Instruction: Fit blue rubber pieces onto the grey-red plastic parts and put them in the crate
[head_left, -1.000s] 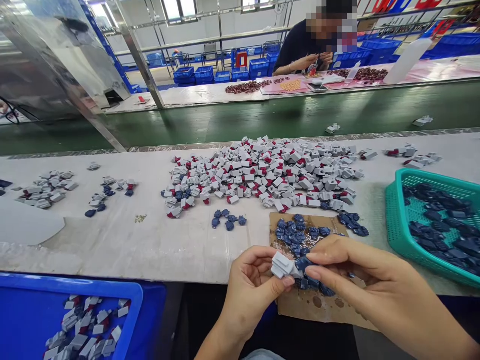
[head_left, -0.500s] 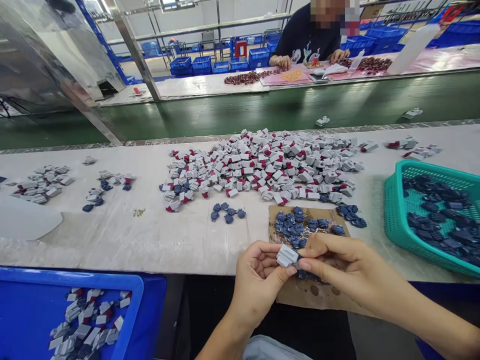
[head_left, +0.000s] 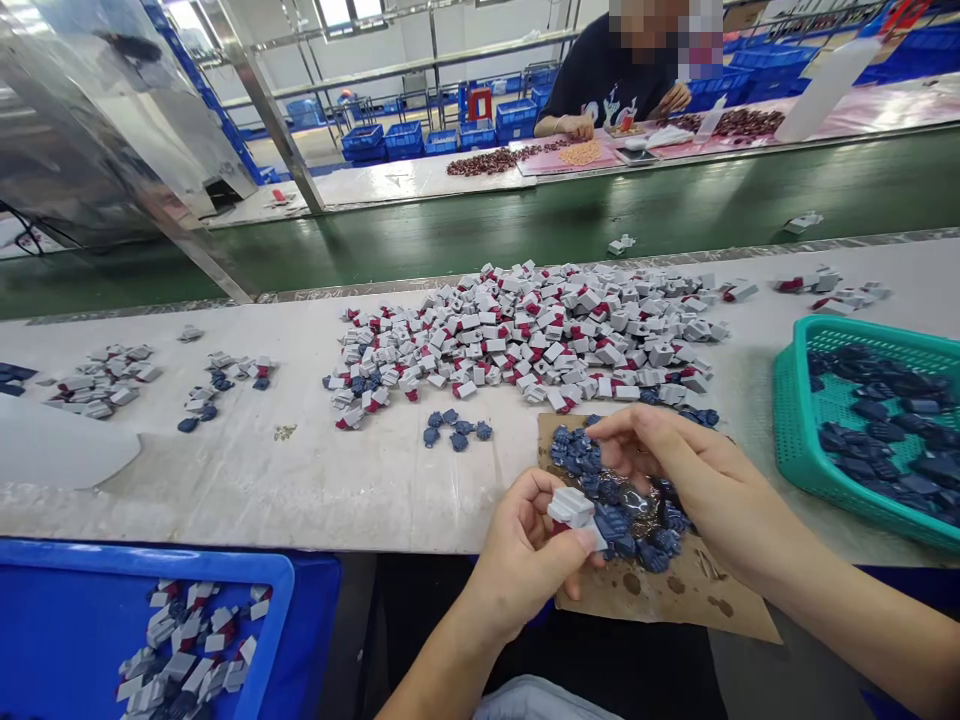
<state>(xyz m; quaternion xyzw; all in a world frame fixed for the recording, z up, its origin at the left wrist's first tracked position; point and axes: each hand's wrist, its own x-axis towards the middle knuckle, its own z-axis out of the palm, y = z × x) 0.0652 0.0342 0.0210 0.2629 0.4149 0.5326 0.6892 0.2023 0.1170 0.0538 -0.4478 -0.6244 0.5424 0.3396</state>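
My left hand (head_left: pixel 525 560) is closed on a small grey plastic part (head_left: pixel 570 506) that has a dark blue piece fitted at its lower right, held just above the near edge of the table. My right hand (head_left: pixel 690 480) hovers over a brown cardboard sheet (head_left: pixel 675 590). Its thumb and fingertips are pinched together among the loose dark blue pieces (head_left: pixel 577 450) heaped there. What the fingertips hold, if anything, is hidden.
A big pile of grey-and-red parts (head_left: pixel 540 340) lies mid-table, with a few blue pieces (head_left: pixel 454 430) before it. A teal basket (head_left: pixel 787 430) of blue pieces stands right, a blue bin (head_left: pixel 150 565) of parts lower left. Beyond runs a green conveyor (head_left: pixel 525 230); a person (head_left: pixel 600 80) works opposite.
My right hand has let go of the grey part and moved up and away to the blue pieces on the cardboard. My left hand still holds the grey part, almost in the same place.
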